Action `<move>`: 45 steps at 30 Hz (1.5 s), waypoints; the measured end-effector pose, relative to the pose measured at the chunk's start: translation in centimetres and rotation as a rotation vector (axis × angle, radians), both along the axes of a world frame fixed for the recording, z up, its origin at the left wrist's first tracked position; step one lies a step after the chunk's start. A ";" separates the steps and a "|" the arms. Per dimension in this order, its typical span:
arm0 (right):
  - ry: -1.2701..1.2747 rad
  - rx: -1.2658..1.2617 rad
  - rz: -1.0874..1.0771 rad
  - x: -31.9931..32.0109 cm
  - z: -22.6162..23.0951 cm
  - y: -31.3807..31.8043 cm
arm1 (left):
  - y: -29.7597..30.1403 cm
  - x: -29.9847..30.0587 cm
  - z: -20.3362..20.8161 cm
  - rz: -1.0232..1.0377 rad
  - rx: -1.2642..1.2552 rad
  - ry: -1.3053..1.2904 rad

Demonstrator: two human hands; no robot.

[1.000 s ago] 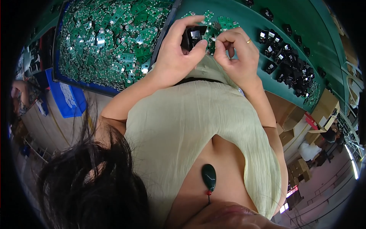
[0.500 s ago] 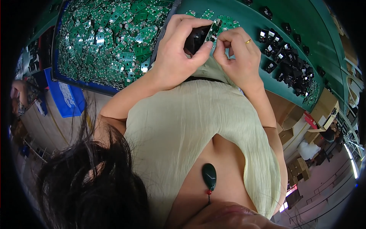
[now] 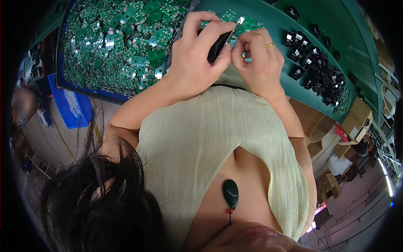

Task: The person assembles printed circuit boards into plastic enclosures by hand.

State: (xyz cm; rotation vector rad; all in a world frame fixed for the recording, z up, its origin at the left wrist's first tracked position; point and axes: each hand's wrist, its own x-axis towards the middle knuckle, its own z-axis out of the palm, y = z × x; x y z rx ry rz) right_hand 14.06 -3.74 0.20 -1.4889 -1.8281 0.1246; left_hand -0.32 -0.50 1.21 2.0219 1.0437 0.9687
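My left hand (image 3: 191, 52) is closed around a black plastic housing (image 3: 218, 47), thumb on its near side and fingers on its far side. Along the right side of the housing a small green circuit board (image 3: 237, 30) stands edge-on, with metal parts on its face. My right hand (image 3: 262, 61), a ring on one finger, pinches at the near end of this board with thumb and forefinger. The exact contact between the fingertips is hidden. Several loose green boards (image 3: 252, 24) lie on the green work surface just beyond my hands.
A wide tray heaped with green circuit boards (image 3: 121, 46) stands to the left. At the right lie a pile of black housings (image 3: 323, 77) and more boards (image 3: 345, 103). A blue bin (image 3: 73, 105) is low on the left, cardboard boxes (image 3: 357, 122) low on the right.
Both hands have shifted slightly left. The housing has turned, its inside now less visible, and the board shows more edge-on. My right fingertips have moved up against the board.
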 end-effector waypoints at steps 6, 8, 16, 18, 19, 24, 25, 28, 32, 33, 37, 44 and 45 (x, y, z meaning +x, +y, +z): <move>-0.050 0.021 0.022 0.1 -0.5 0.2 | 0.1 0.1 -1.0 -0.015 -0.050 -0.095; -0.022 0.046 0.017 0.0 -0.7 0.3 | 0.1 0.2 -1.2 -0.012 -0.052 -0.126; 0.028 0.087 0.039 0.0 -1.2 0.6 | -0.1 0.3 -1.4 0.027 -0.006 -0.134; 0.025 0.090 0.052 0.1 -1.3 0.5 | -0.2 0.3 -1.9 0.020 -0.039 -0.186; 0.041 0.080 0.060 0.3 -1.2 0.4 | -0.3 0.4 -2.2 0.014 -0.072 -0.238; 0.089 0.082 0.128 0.7 -1.3 0.4 | -1.2 0.8 -2.5 -0.003 -0.271 -0.430; 0.111 0.099 0.127 0.6 -1.0 0.4 | -1.2 0.8 -2.5 -0.012 -0.281 -0.484; 0.150 0.110 0.125 0.6 -1.1 0.3 | -1.2 0.6 -2.1 -0.037 -0.258 -0.465; 0.236 0.047 0.117 0.6 -1.1 -0.1 | -1.2 0.3 -2.0 -0.050 -0.241 -0.447; 0.237 0.048 0.116 0.7 -1.1 0.0 | -1.1 0.1 -2.0 -0.109 -0.219 -0.380; 0.294 0.015 0.176 0.9 -1.1 0.1 | -0.9 -0.2 -2.4 -0.165 -0.101 -0.238; 0.386 -0.198 0.238 1.8 -1.1 -0.6 | -1.6 0.2 -2.4 -0.085 -0.374 -0.517; 0.386 -0.197 0.236 1.8 -1.1 -0.6 | -1.7 0.1 -2.2 -0.089 -0.481 -0.565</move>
